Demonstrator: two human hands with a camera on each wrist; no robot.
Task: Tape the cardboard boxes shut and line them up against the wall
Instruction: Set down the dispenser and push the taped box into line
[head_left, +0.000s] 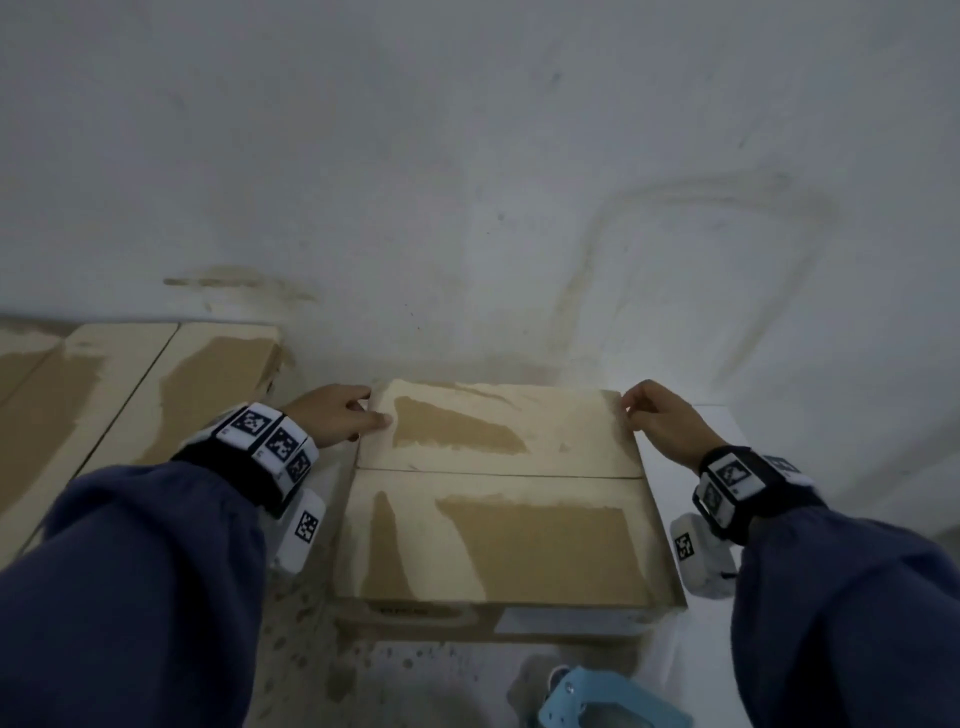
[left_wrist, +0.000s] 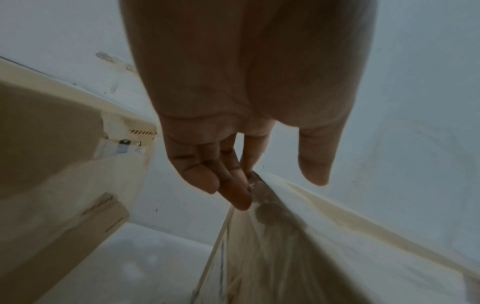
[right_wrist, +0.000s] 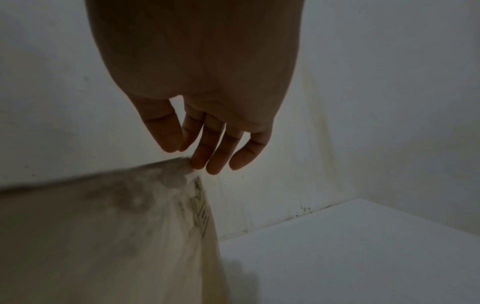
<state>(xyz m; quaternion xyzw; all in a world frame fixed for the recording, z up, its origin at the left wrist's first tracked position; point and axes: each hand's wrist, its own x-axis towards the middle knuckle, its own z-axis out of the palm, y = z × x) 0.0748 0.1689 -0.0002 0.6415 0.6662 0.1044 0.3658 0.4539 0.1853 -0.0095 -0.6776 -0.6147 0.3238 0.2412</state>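
A closed cardboard box (head_left: 498, 540) stands on the floor with its far edge against the white wall (head_left: 467, 182); its two top flaps meet in a seam across the middle. My left hand (head_left: 371, 408) touches the far left corner, thumb on the top flap and fingers (left_wrist: 233, 191) straight down the corner edge of the box (left_wrist: 285, 257). My right hand (head_left: 628, 410) is at the far right corner, and its relaxed fingertips (right_wrist: 200, 162) brush the box (right_wrist: 103, 236). Neither hand grips anything.
A larger cardboard box (head_left: 119, 395) stands to the left against the same wall, also seen in the left wrist view as a box (left_wrist: 52, 144) with a torn label. A light blue tape dispenser (head_left: 597, 699) lies on the floor in front. Bare floor (right_wrist: 363, 257) lies to the right.
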